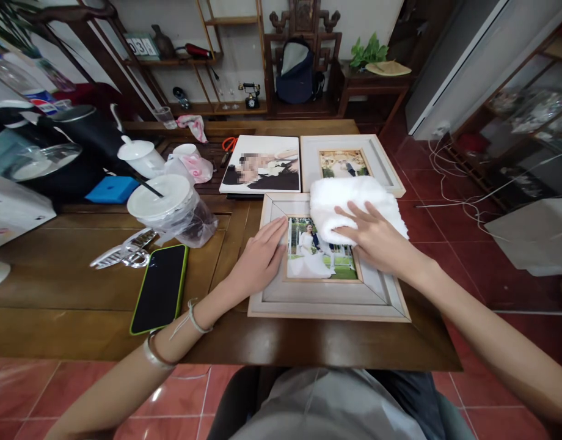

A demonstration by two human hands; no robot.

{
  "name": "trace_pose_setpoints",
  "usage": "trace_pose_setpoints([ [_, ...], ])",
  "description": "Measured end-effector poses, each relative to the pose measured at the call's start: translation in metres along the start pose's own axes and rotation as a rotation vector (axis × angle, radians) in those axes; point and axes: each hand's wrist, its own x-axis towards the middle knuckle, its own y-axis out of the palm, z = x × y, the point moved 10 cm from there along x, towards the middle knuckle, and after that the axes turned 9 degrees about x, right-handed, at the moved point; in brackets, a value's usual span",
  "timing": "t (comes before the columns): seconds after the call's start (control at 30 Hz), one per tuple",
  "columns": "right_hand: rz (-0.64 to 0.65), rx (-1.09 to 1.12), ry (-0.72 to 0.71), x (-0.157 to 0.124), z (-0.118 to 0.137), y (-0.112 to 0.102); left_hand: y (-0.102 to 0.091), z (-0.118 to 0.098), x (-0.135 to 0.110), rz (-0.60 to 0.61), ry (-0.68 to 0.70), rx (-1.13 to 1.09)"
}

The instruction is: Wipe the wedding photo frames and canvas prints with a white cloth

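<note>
A pale wooden picture frame (281,308) with a photo (327,250) of a couple outdoors lies flat near the table's front edge. My left hand (261,260) rests open on its left side, fingers stretched out with their tips by the photo's upper left corner. On the frame's upper right part lies a thick white cloth (354,192), which also covers part of the photo. My right hand (372,235) presses down on this cloth with its fingers spread; whatever is under the palm is hidden.
Behind lie a second frame (386,162) and a white-edged photo panel (267,143) with orange-handled scissors (229,143) beside it. Leftward are a phone (158,290), a silvery hair clip (120,252), a lidded cup (164,205) in plastic and a blue box (111,189). Cables (446,177) trail rightward.
</note>
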Motion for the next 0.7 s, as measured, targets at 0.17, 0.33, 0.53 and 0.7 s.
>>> trace_pose_setpoints([
  [0.17, 0.08, 0.117, -0.042, -0.025, 0.049, -0.007, 0.002, 0.002, 0.0, 0.003, -0.007, 0.019],
  [0.33, 0.087, 0.313, -0.107, -0.051, 0.095, -0.03, 0.003, 0.002, 0.0, -0.001, 0.0, 0.028],
  [0.53, -0.134, 0.674, 0.18, -0.054, 0.043, -0.052, 0.003, 0.003, -0.001, -0.012, 0.011, 0.005],
  [0.7, -0.56, 0.521, 0.319, -0.06, -0.022, -0.089, 0.0, 0.001, 0.0, -0.021, 0.002, -0.016],
])
